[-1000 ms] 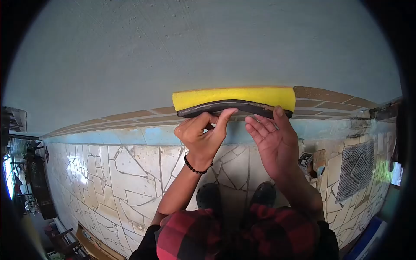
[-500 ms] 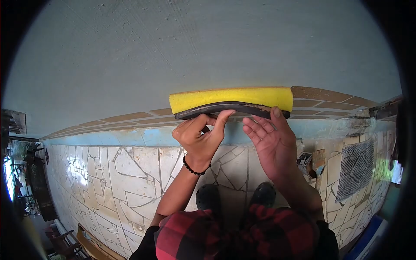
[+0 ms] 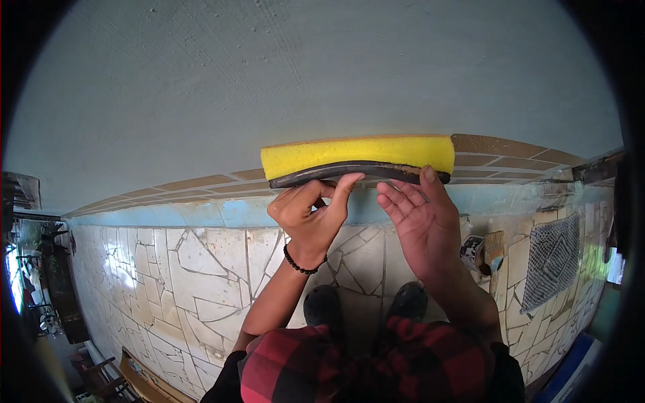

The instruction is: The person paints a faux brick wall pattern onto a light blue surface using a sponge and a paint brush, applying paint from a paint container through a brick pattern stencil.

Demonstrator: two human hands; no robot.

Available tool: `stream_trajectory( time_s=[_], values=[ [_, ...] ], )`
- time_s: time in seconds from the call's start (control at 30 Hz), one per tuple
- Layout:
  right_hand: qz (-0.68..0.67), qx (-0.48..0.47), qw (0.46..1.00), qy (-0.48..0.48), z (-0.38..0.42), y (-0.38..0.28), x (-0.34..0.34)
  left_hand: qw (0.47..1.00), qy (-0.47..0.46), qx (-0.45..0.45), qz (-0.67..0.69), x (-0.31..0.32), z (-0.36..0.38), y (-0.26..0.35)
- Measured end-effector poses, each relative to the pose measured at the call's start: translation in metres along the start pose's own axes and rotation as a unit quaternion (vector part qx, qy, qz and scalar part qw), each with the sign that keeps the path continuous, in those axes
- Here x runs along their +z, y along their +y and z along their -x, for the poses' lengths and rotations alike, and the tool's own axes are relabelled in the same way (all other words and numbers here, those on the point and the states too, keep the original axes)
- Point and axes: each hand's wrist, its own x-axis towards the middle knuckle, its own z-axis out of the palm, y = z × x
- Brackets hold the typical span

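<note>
A long sponge float (image 3: 359,149) with a thick yellow sponge and a curved black backing lies across the wall in front of me, its yellow side towards the grey surface. My left hand (image 3: 310,209) is closed at the left half of the backing, fingers curled beneath and thumb pressed on its lower edge. At the right end, my right hand (image 3: 426,228) pinches the backing with the thumb in front. Its other fingers are half curled below, palm facing me. A black beaded bracelet (image 3: 300,263) circles my left wrist.
The grey wall (image 3: 322,74) rises ahead, with a brown brick-pattern band (image 3: 500,146) and a light blue base strip (image 3: 195,213) lower down. My dark shoes (image 3: 408,302) stand on the broken-tile floor (image 3: 201,269). On the right are a grey patterned mat (image 3: 552,265) and a roll-like object (image 3: 474,254).
</note>
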Motion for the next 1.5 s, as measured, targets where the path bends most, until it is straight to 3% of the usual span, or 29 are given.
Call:
stream_trajectory(
  time_s=[0.77, 0.93, 1.07, 1.5],
  values=[
    [0.006, 0.001, 1.000, -0.008, 0.002, 0.003, -0.005, 0.999, -0.030, 0.030, 0.011, -0.012, 0.017, -0.001],
    [-0.002, 0.000, 1.000, -0.026, 0.005, 0.006, -0.012, 0.986, -0.100, -0.056, 0.119, -0.029, 0.042, 0.005],
    [-0.001, 0.005, 1.000, -0.013, 0.007, 0.004, -0.005, 0.967, -0.099, -0.150, 0.180, -0.034, 0.056, 0.000],
    [0.013, 0.012, 1.000, 0.009, 0.009, 0.003, -0.001, 0.936, -0.116, -0.212, 0.255, -0.035, 0.072, -0.002]
  ],
)
